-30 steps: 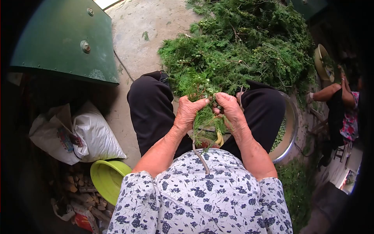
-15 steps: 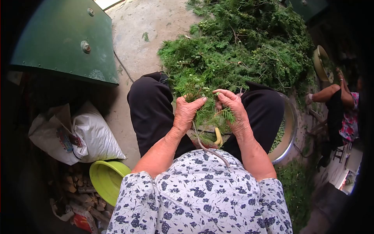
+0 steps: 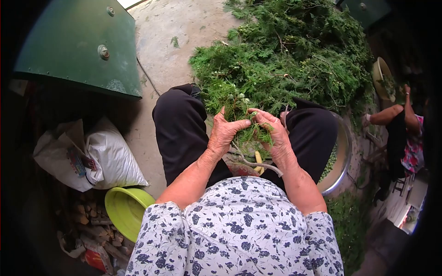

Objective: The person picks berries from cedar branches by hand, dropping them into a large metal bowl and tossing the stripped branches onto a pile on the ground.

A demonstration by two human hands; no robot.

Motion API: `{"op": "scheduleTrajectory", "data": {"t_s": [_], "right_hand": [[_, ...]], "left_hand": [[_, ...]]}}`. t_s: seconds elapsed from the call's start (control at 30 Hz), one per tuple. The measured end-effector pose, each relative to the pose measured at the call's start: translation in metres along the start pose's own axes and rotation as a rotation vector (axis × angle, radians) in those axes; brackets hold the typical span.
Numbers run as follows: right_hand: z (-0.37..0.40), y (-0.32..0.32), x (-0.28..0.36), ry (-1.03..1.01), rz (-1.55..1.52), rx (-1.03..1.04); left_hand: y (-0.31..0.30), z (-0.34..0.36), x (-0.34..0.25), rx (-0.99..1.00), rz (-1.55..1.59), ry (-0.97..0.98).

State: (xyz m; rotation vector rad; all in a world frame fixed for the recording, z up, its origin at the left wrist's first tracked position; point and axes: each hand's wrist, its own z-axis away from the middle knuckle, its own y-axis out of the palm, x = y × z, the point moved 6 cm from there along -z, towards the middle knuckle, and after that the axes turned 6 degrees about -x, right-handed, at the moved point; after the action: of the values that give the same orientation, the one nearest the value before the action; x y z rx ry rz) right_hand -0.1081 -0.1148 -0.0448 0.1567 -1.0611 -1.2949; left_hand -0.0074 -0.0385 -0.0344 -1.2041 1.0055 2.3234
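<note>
head view: left hand (image 3: 224, 132) and right hand (image 3: 272, 133) are both closed around a green sprig (image 3: 247, 133) held over the lap, its bare stem (image 3: 258, 163) trailing toward the body. beyond the knees lies a heap of cut greenery (image 3: 294, 60); a metal basin (image 3: 341, 156) sits at the right.

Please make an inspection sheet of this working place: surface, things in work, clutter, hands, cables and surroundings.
Surface: concrete floor, some green scraps.
Job's things: green branch held over the lap; pile of green branches ahead; metal basin by the right knee, small green bits inside.
Clutter: white sacks, yellow-green basin and wood pieces at the left.
Hands: left hand grips the branch; right hand pinches its foliage.
Cables: one thin dark line on the floor, perhaps a wire.
Surroundings: green metal panel; another person at the right.
</note>
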Motion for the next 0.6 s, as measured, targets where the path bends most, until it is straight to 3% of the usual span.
{"op": "scheduleTrajectory", "data": {"t_s": [0.33,0.43,0.6], "right_hand": [[0.001,-0.004,0.005,-0.143,0.224,-0.103],[-0.006,-0.014,0.013,-0.161,-0.045,-0.121],[0.002,-0.001,0.030,-0.208,-0.027,-0.066]], "left_hand": [[-0.002,0.001,-0.002,-0.067,0.084,0.068],[-0.002,0.000,-0.003,-0.055,0.074,0.068],[-0.001,0.004,-0.007,-0.040,0.009,0.054]]}}
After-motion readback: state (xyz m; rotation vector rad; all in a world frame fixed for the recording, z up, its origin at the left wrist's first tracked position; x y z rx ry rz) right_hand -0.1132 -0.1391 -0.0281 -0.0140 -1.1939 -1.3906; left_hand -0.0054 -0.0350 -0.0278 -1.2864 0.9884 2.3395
